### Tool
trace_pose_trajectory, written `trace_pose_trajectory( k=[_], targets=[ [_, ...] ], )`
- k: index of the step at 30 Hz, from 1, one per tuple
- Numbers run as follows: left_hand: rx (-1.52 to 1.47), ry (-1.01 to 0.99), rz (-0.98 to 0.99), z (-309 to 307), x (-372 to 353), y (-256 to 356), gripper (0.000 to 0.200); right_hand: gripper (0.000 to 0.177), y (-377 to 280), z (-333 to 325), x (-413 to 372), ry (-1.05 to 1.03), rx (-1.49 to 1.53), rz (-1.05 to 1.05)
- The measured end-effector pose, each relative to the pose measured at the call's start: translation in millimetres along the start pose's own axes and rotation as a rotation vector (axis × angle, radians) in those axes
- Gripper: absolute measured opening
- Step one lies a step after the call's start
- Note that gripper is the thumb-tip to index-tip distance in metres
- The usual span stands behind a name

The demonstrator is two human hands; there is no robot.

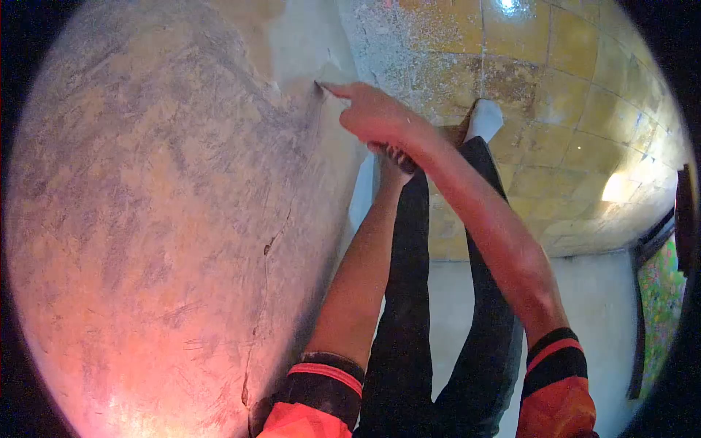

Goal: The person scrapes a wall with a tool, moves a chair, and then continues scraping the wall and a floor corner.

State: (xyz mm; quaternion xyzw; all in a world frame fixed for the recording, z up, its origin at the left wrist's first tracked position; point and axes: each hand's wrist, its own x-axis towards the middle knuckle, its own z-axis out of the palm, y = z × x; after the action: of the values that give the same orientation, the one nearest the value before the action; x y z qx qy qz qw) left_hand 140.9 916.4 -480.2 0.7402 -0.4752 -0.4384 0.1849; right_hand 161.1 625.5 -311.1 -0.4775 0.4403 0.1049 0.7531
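Observation:
My right hand (376,113) reaches across to the worn plaster wall (161,175), its index finger stretched out and the tip right at the surface, where a small dark mark or shadow shows. The other fingers of that hand are curled or turned away from view. Beneath the right wrist lies my left hand (396,162), mostly covered by it and in shadow. A dark banded patch shows there, and I cannot tell whether it is fingers or something held.
Long cracks run down the wall near its right side. Yellowish tiles (562,95) cover the floor, with white speckled residue near the wall. My foot in a pale covering (485,120) rests on the tiles. A dark-framed opening with a colourful patterned area (661,314) stands at the right.

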Motion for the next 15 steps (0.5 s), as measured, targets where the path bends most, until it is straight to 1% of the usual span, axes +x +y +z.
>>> trace_pose_trajectory(
  k=[1, 2, 5, 6, 7, 9, 10, 12, 14, 15],
  targets=[
    [-0.023, 0.026, 0.029, -12.8, 6.4, 14.0, 0.044, 0.064, 5.2, 6.7, 0.5, 0.021, -0.008, -0.017],
    [0.168, 0.102, 0.131, -25.6, 14.1, 26.8, 0.044, 0.069, 10.6, 14.1, 2.6, 0.037, -0.009, -0.034],
    [-0.113, -0.006, -0.096, -17.7, 16.1, 27.1, 0.039, 0.068, -0.6, -7.8, 17.0, -0.051, 0.048, 0.136],
    [-0.086, -0.028, -0.059, -25.0, 21.3, 30.0, 0.037, 0.067, 3.8, -6.0, 16.4, -0.041, 0.045, 0.057],
    [-0.058, -0.045, -0.024, -29.5, 26.0, 30.4, 0.035, 0.067, -4.2, -6.6, 6.9, -0.048, 0.062, 0.050],
    [-0.016, -0.051, -0.024, -32.8, 31.6, 31.0, 0.031, 0.067, -12.2, -2.1, -15.9, -0.061, 0.115, 0.053],
    [0.004, -0.064, -0.023, -33.2, 33.2, 31.5, 0.030, 0.067, -4.7, -3.1, -6.2, -0.054, 0.113, 0.062],
    [0.132, -0.418, -0.550, -32.7, 26.5, 28.5, 0.033, 0.067, 10.2, -6.3, 21.9, -0.046, 0.104, 0.078],
    [-0.089, -0.050, -0.225, -25.8, 29.6, 21.7, 0.035, 0.068, 22.1, 2.1, 22.8, 0.017, 0.010, -0.088],
    [-0.315, -0.018, -0.303, -15.5, 22.6, 14.8, 0.037, 0.068, 23.0, 5.4, 17.6, 0.048, -0.037, -0.169]
  ],
)
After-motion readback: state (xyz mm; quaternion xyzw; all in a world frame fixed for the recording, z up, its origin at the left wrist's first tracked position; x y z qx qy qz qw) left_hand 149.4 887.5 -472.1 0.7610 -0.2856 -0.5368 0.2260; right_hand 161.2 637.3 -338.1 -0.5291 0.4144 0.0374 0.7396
